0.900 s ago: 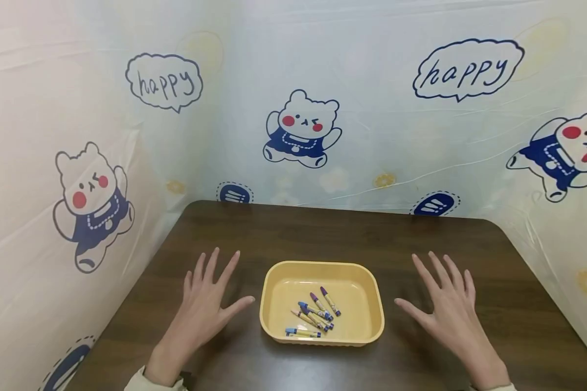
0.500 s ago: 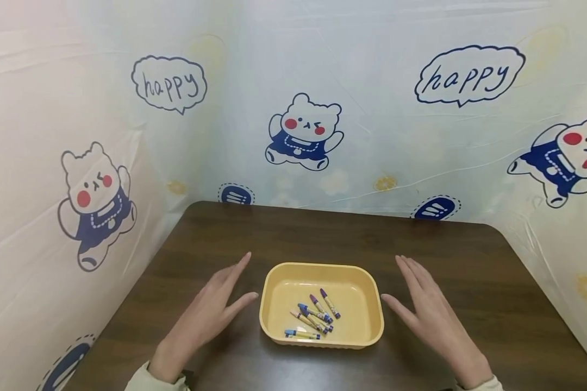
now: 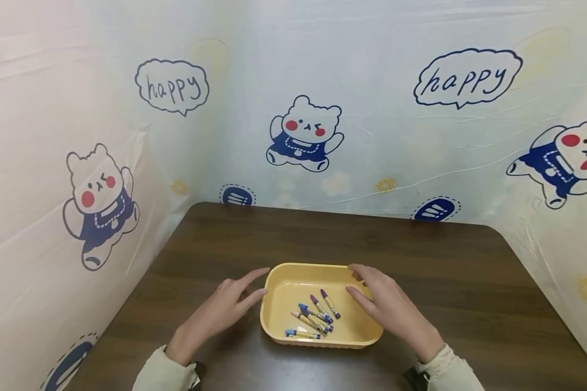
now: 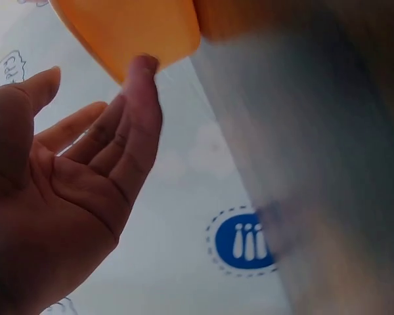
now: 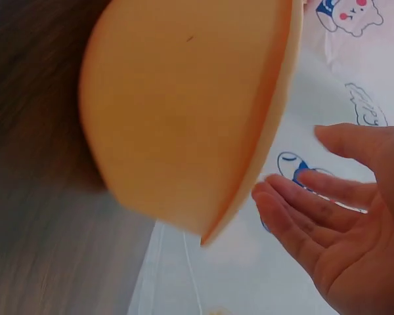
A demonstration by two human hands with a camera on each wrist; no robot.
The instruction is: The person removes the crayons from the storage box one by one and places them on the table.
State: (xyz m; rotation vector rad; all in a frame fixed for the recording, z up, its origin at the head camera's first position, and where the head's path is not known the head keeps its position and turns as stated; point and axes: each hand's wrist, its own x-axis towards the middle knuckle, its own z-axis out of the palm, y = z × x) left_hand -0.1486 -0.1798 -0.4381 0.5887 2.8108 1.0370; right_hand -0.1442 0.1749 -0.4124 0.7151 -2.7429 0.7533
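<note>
A yellow plastic basin (image 3: 354,328) with rounded corners sits on the table in the head view. Inside it lie several crayons (image 3: 315,321) in yellow wrappers, with purple, blue and pinkish tips. My left hand (image 3: 217,309) is at the basin's left side, thumb and fingers extended toward the rim. In the left wrist view, a fingertip overlaps the basin's wall (image 4: 138,33). My right hand (image 3: 388,304) reaches over the right rim, hiding the far right corner. The right wrist view shows its fingers loosely bent beside the basin's rim (image 5: 272,125), holding nothing.
The dark wood table (image 3: 352,236) stretches behind and to both sides of the basin. A pale curtain (image 3: 381,136) with printed bears and "happy" bubbles encloses its back and sides. Light sleeves (image 3: 163,372) cover both forearms.
Both hands have come inward from their spread position beside the basin, the right one now overlapping its right rim. The fingers have drawn together. Basin and crayons have stayed in place.
</note>
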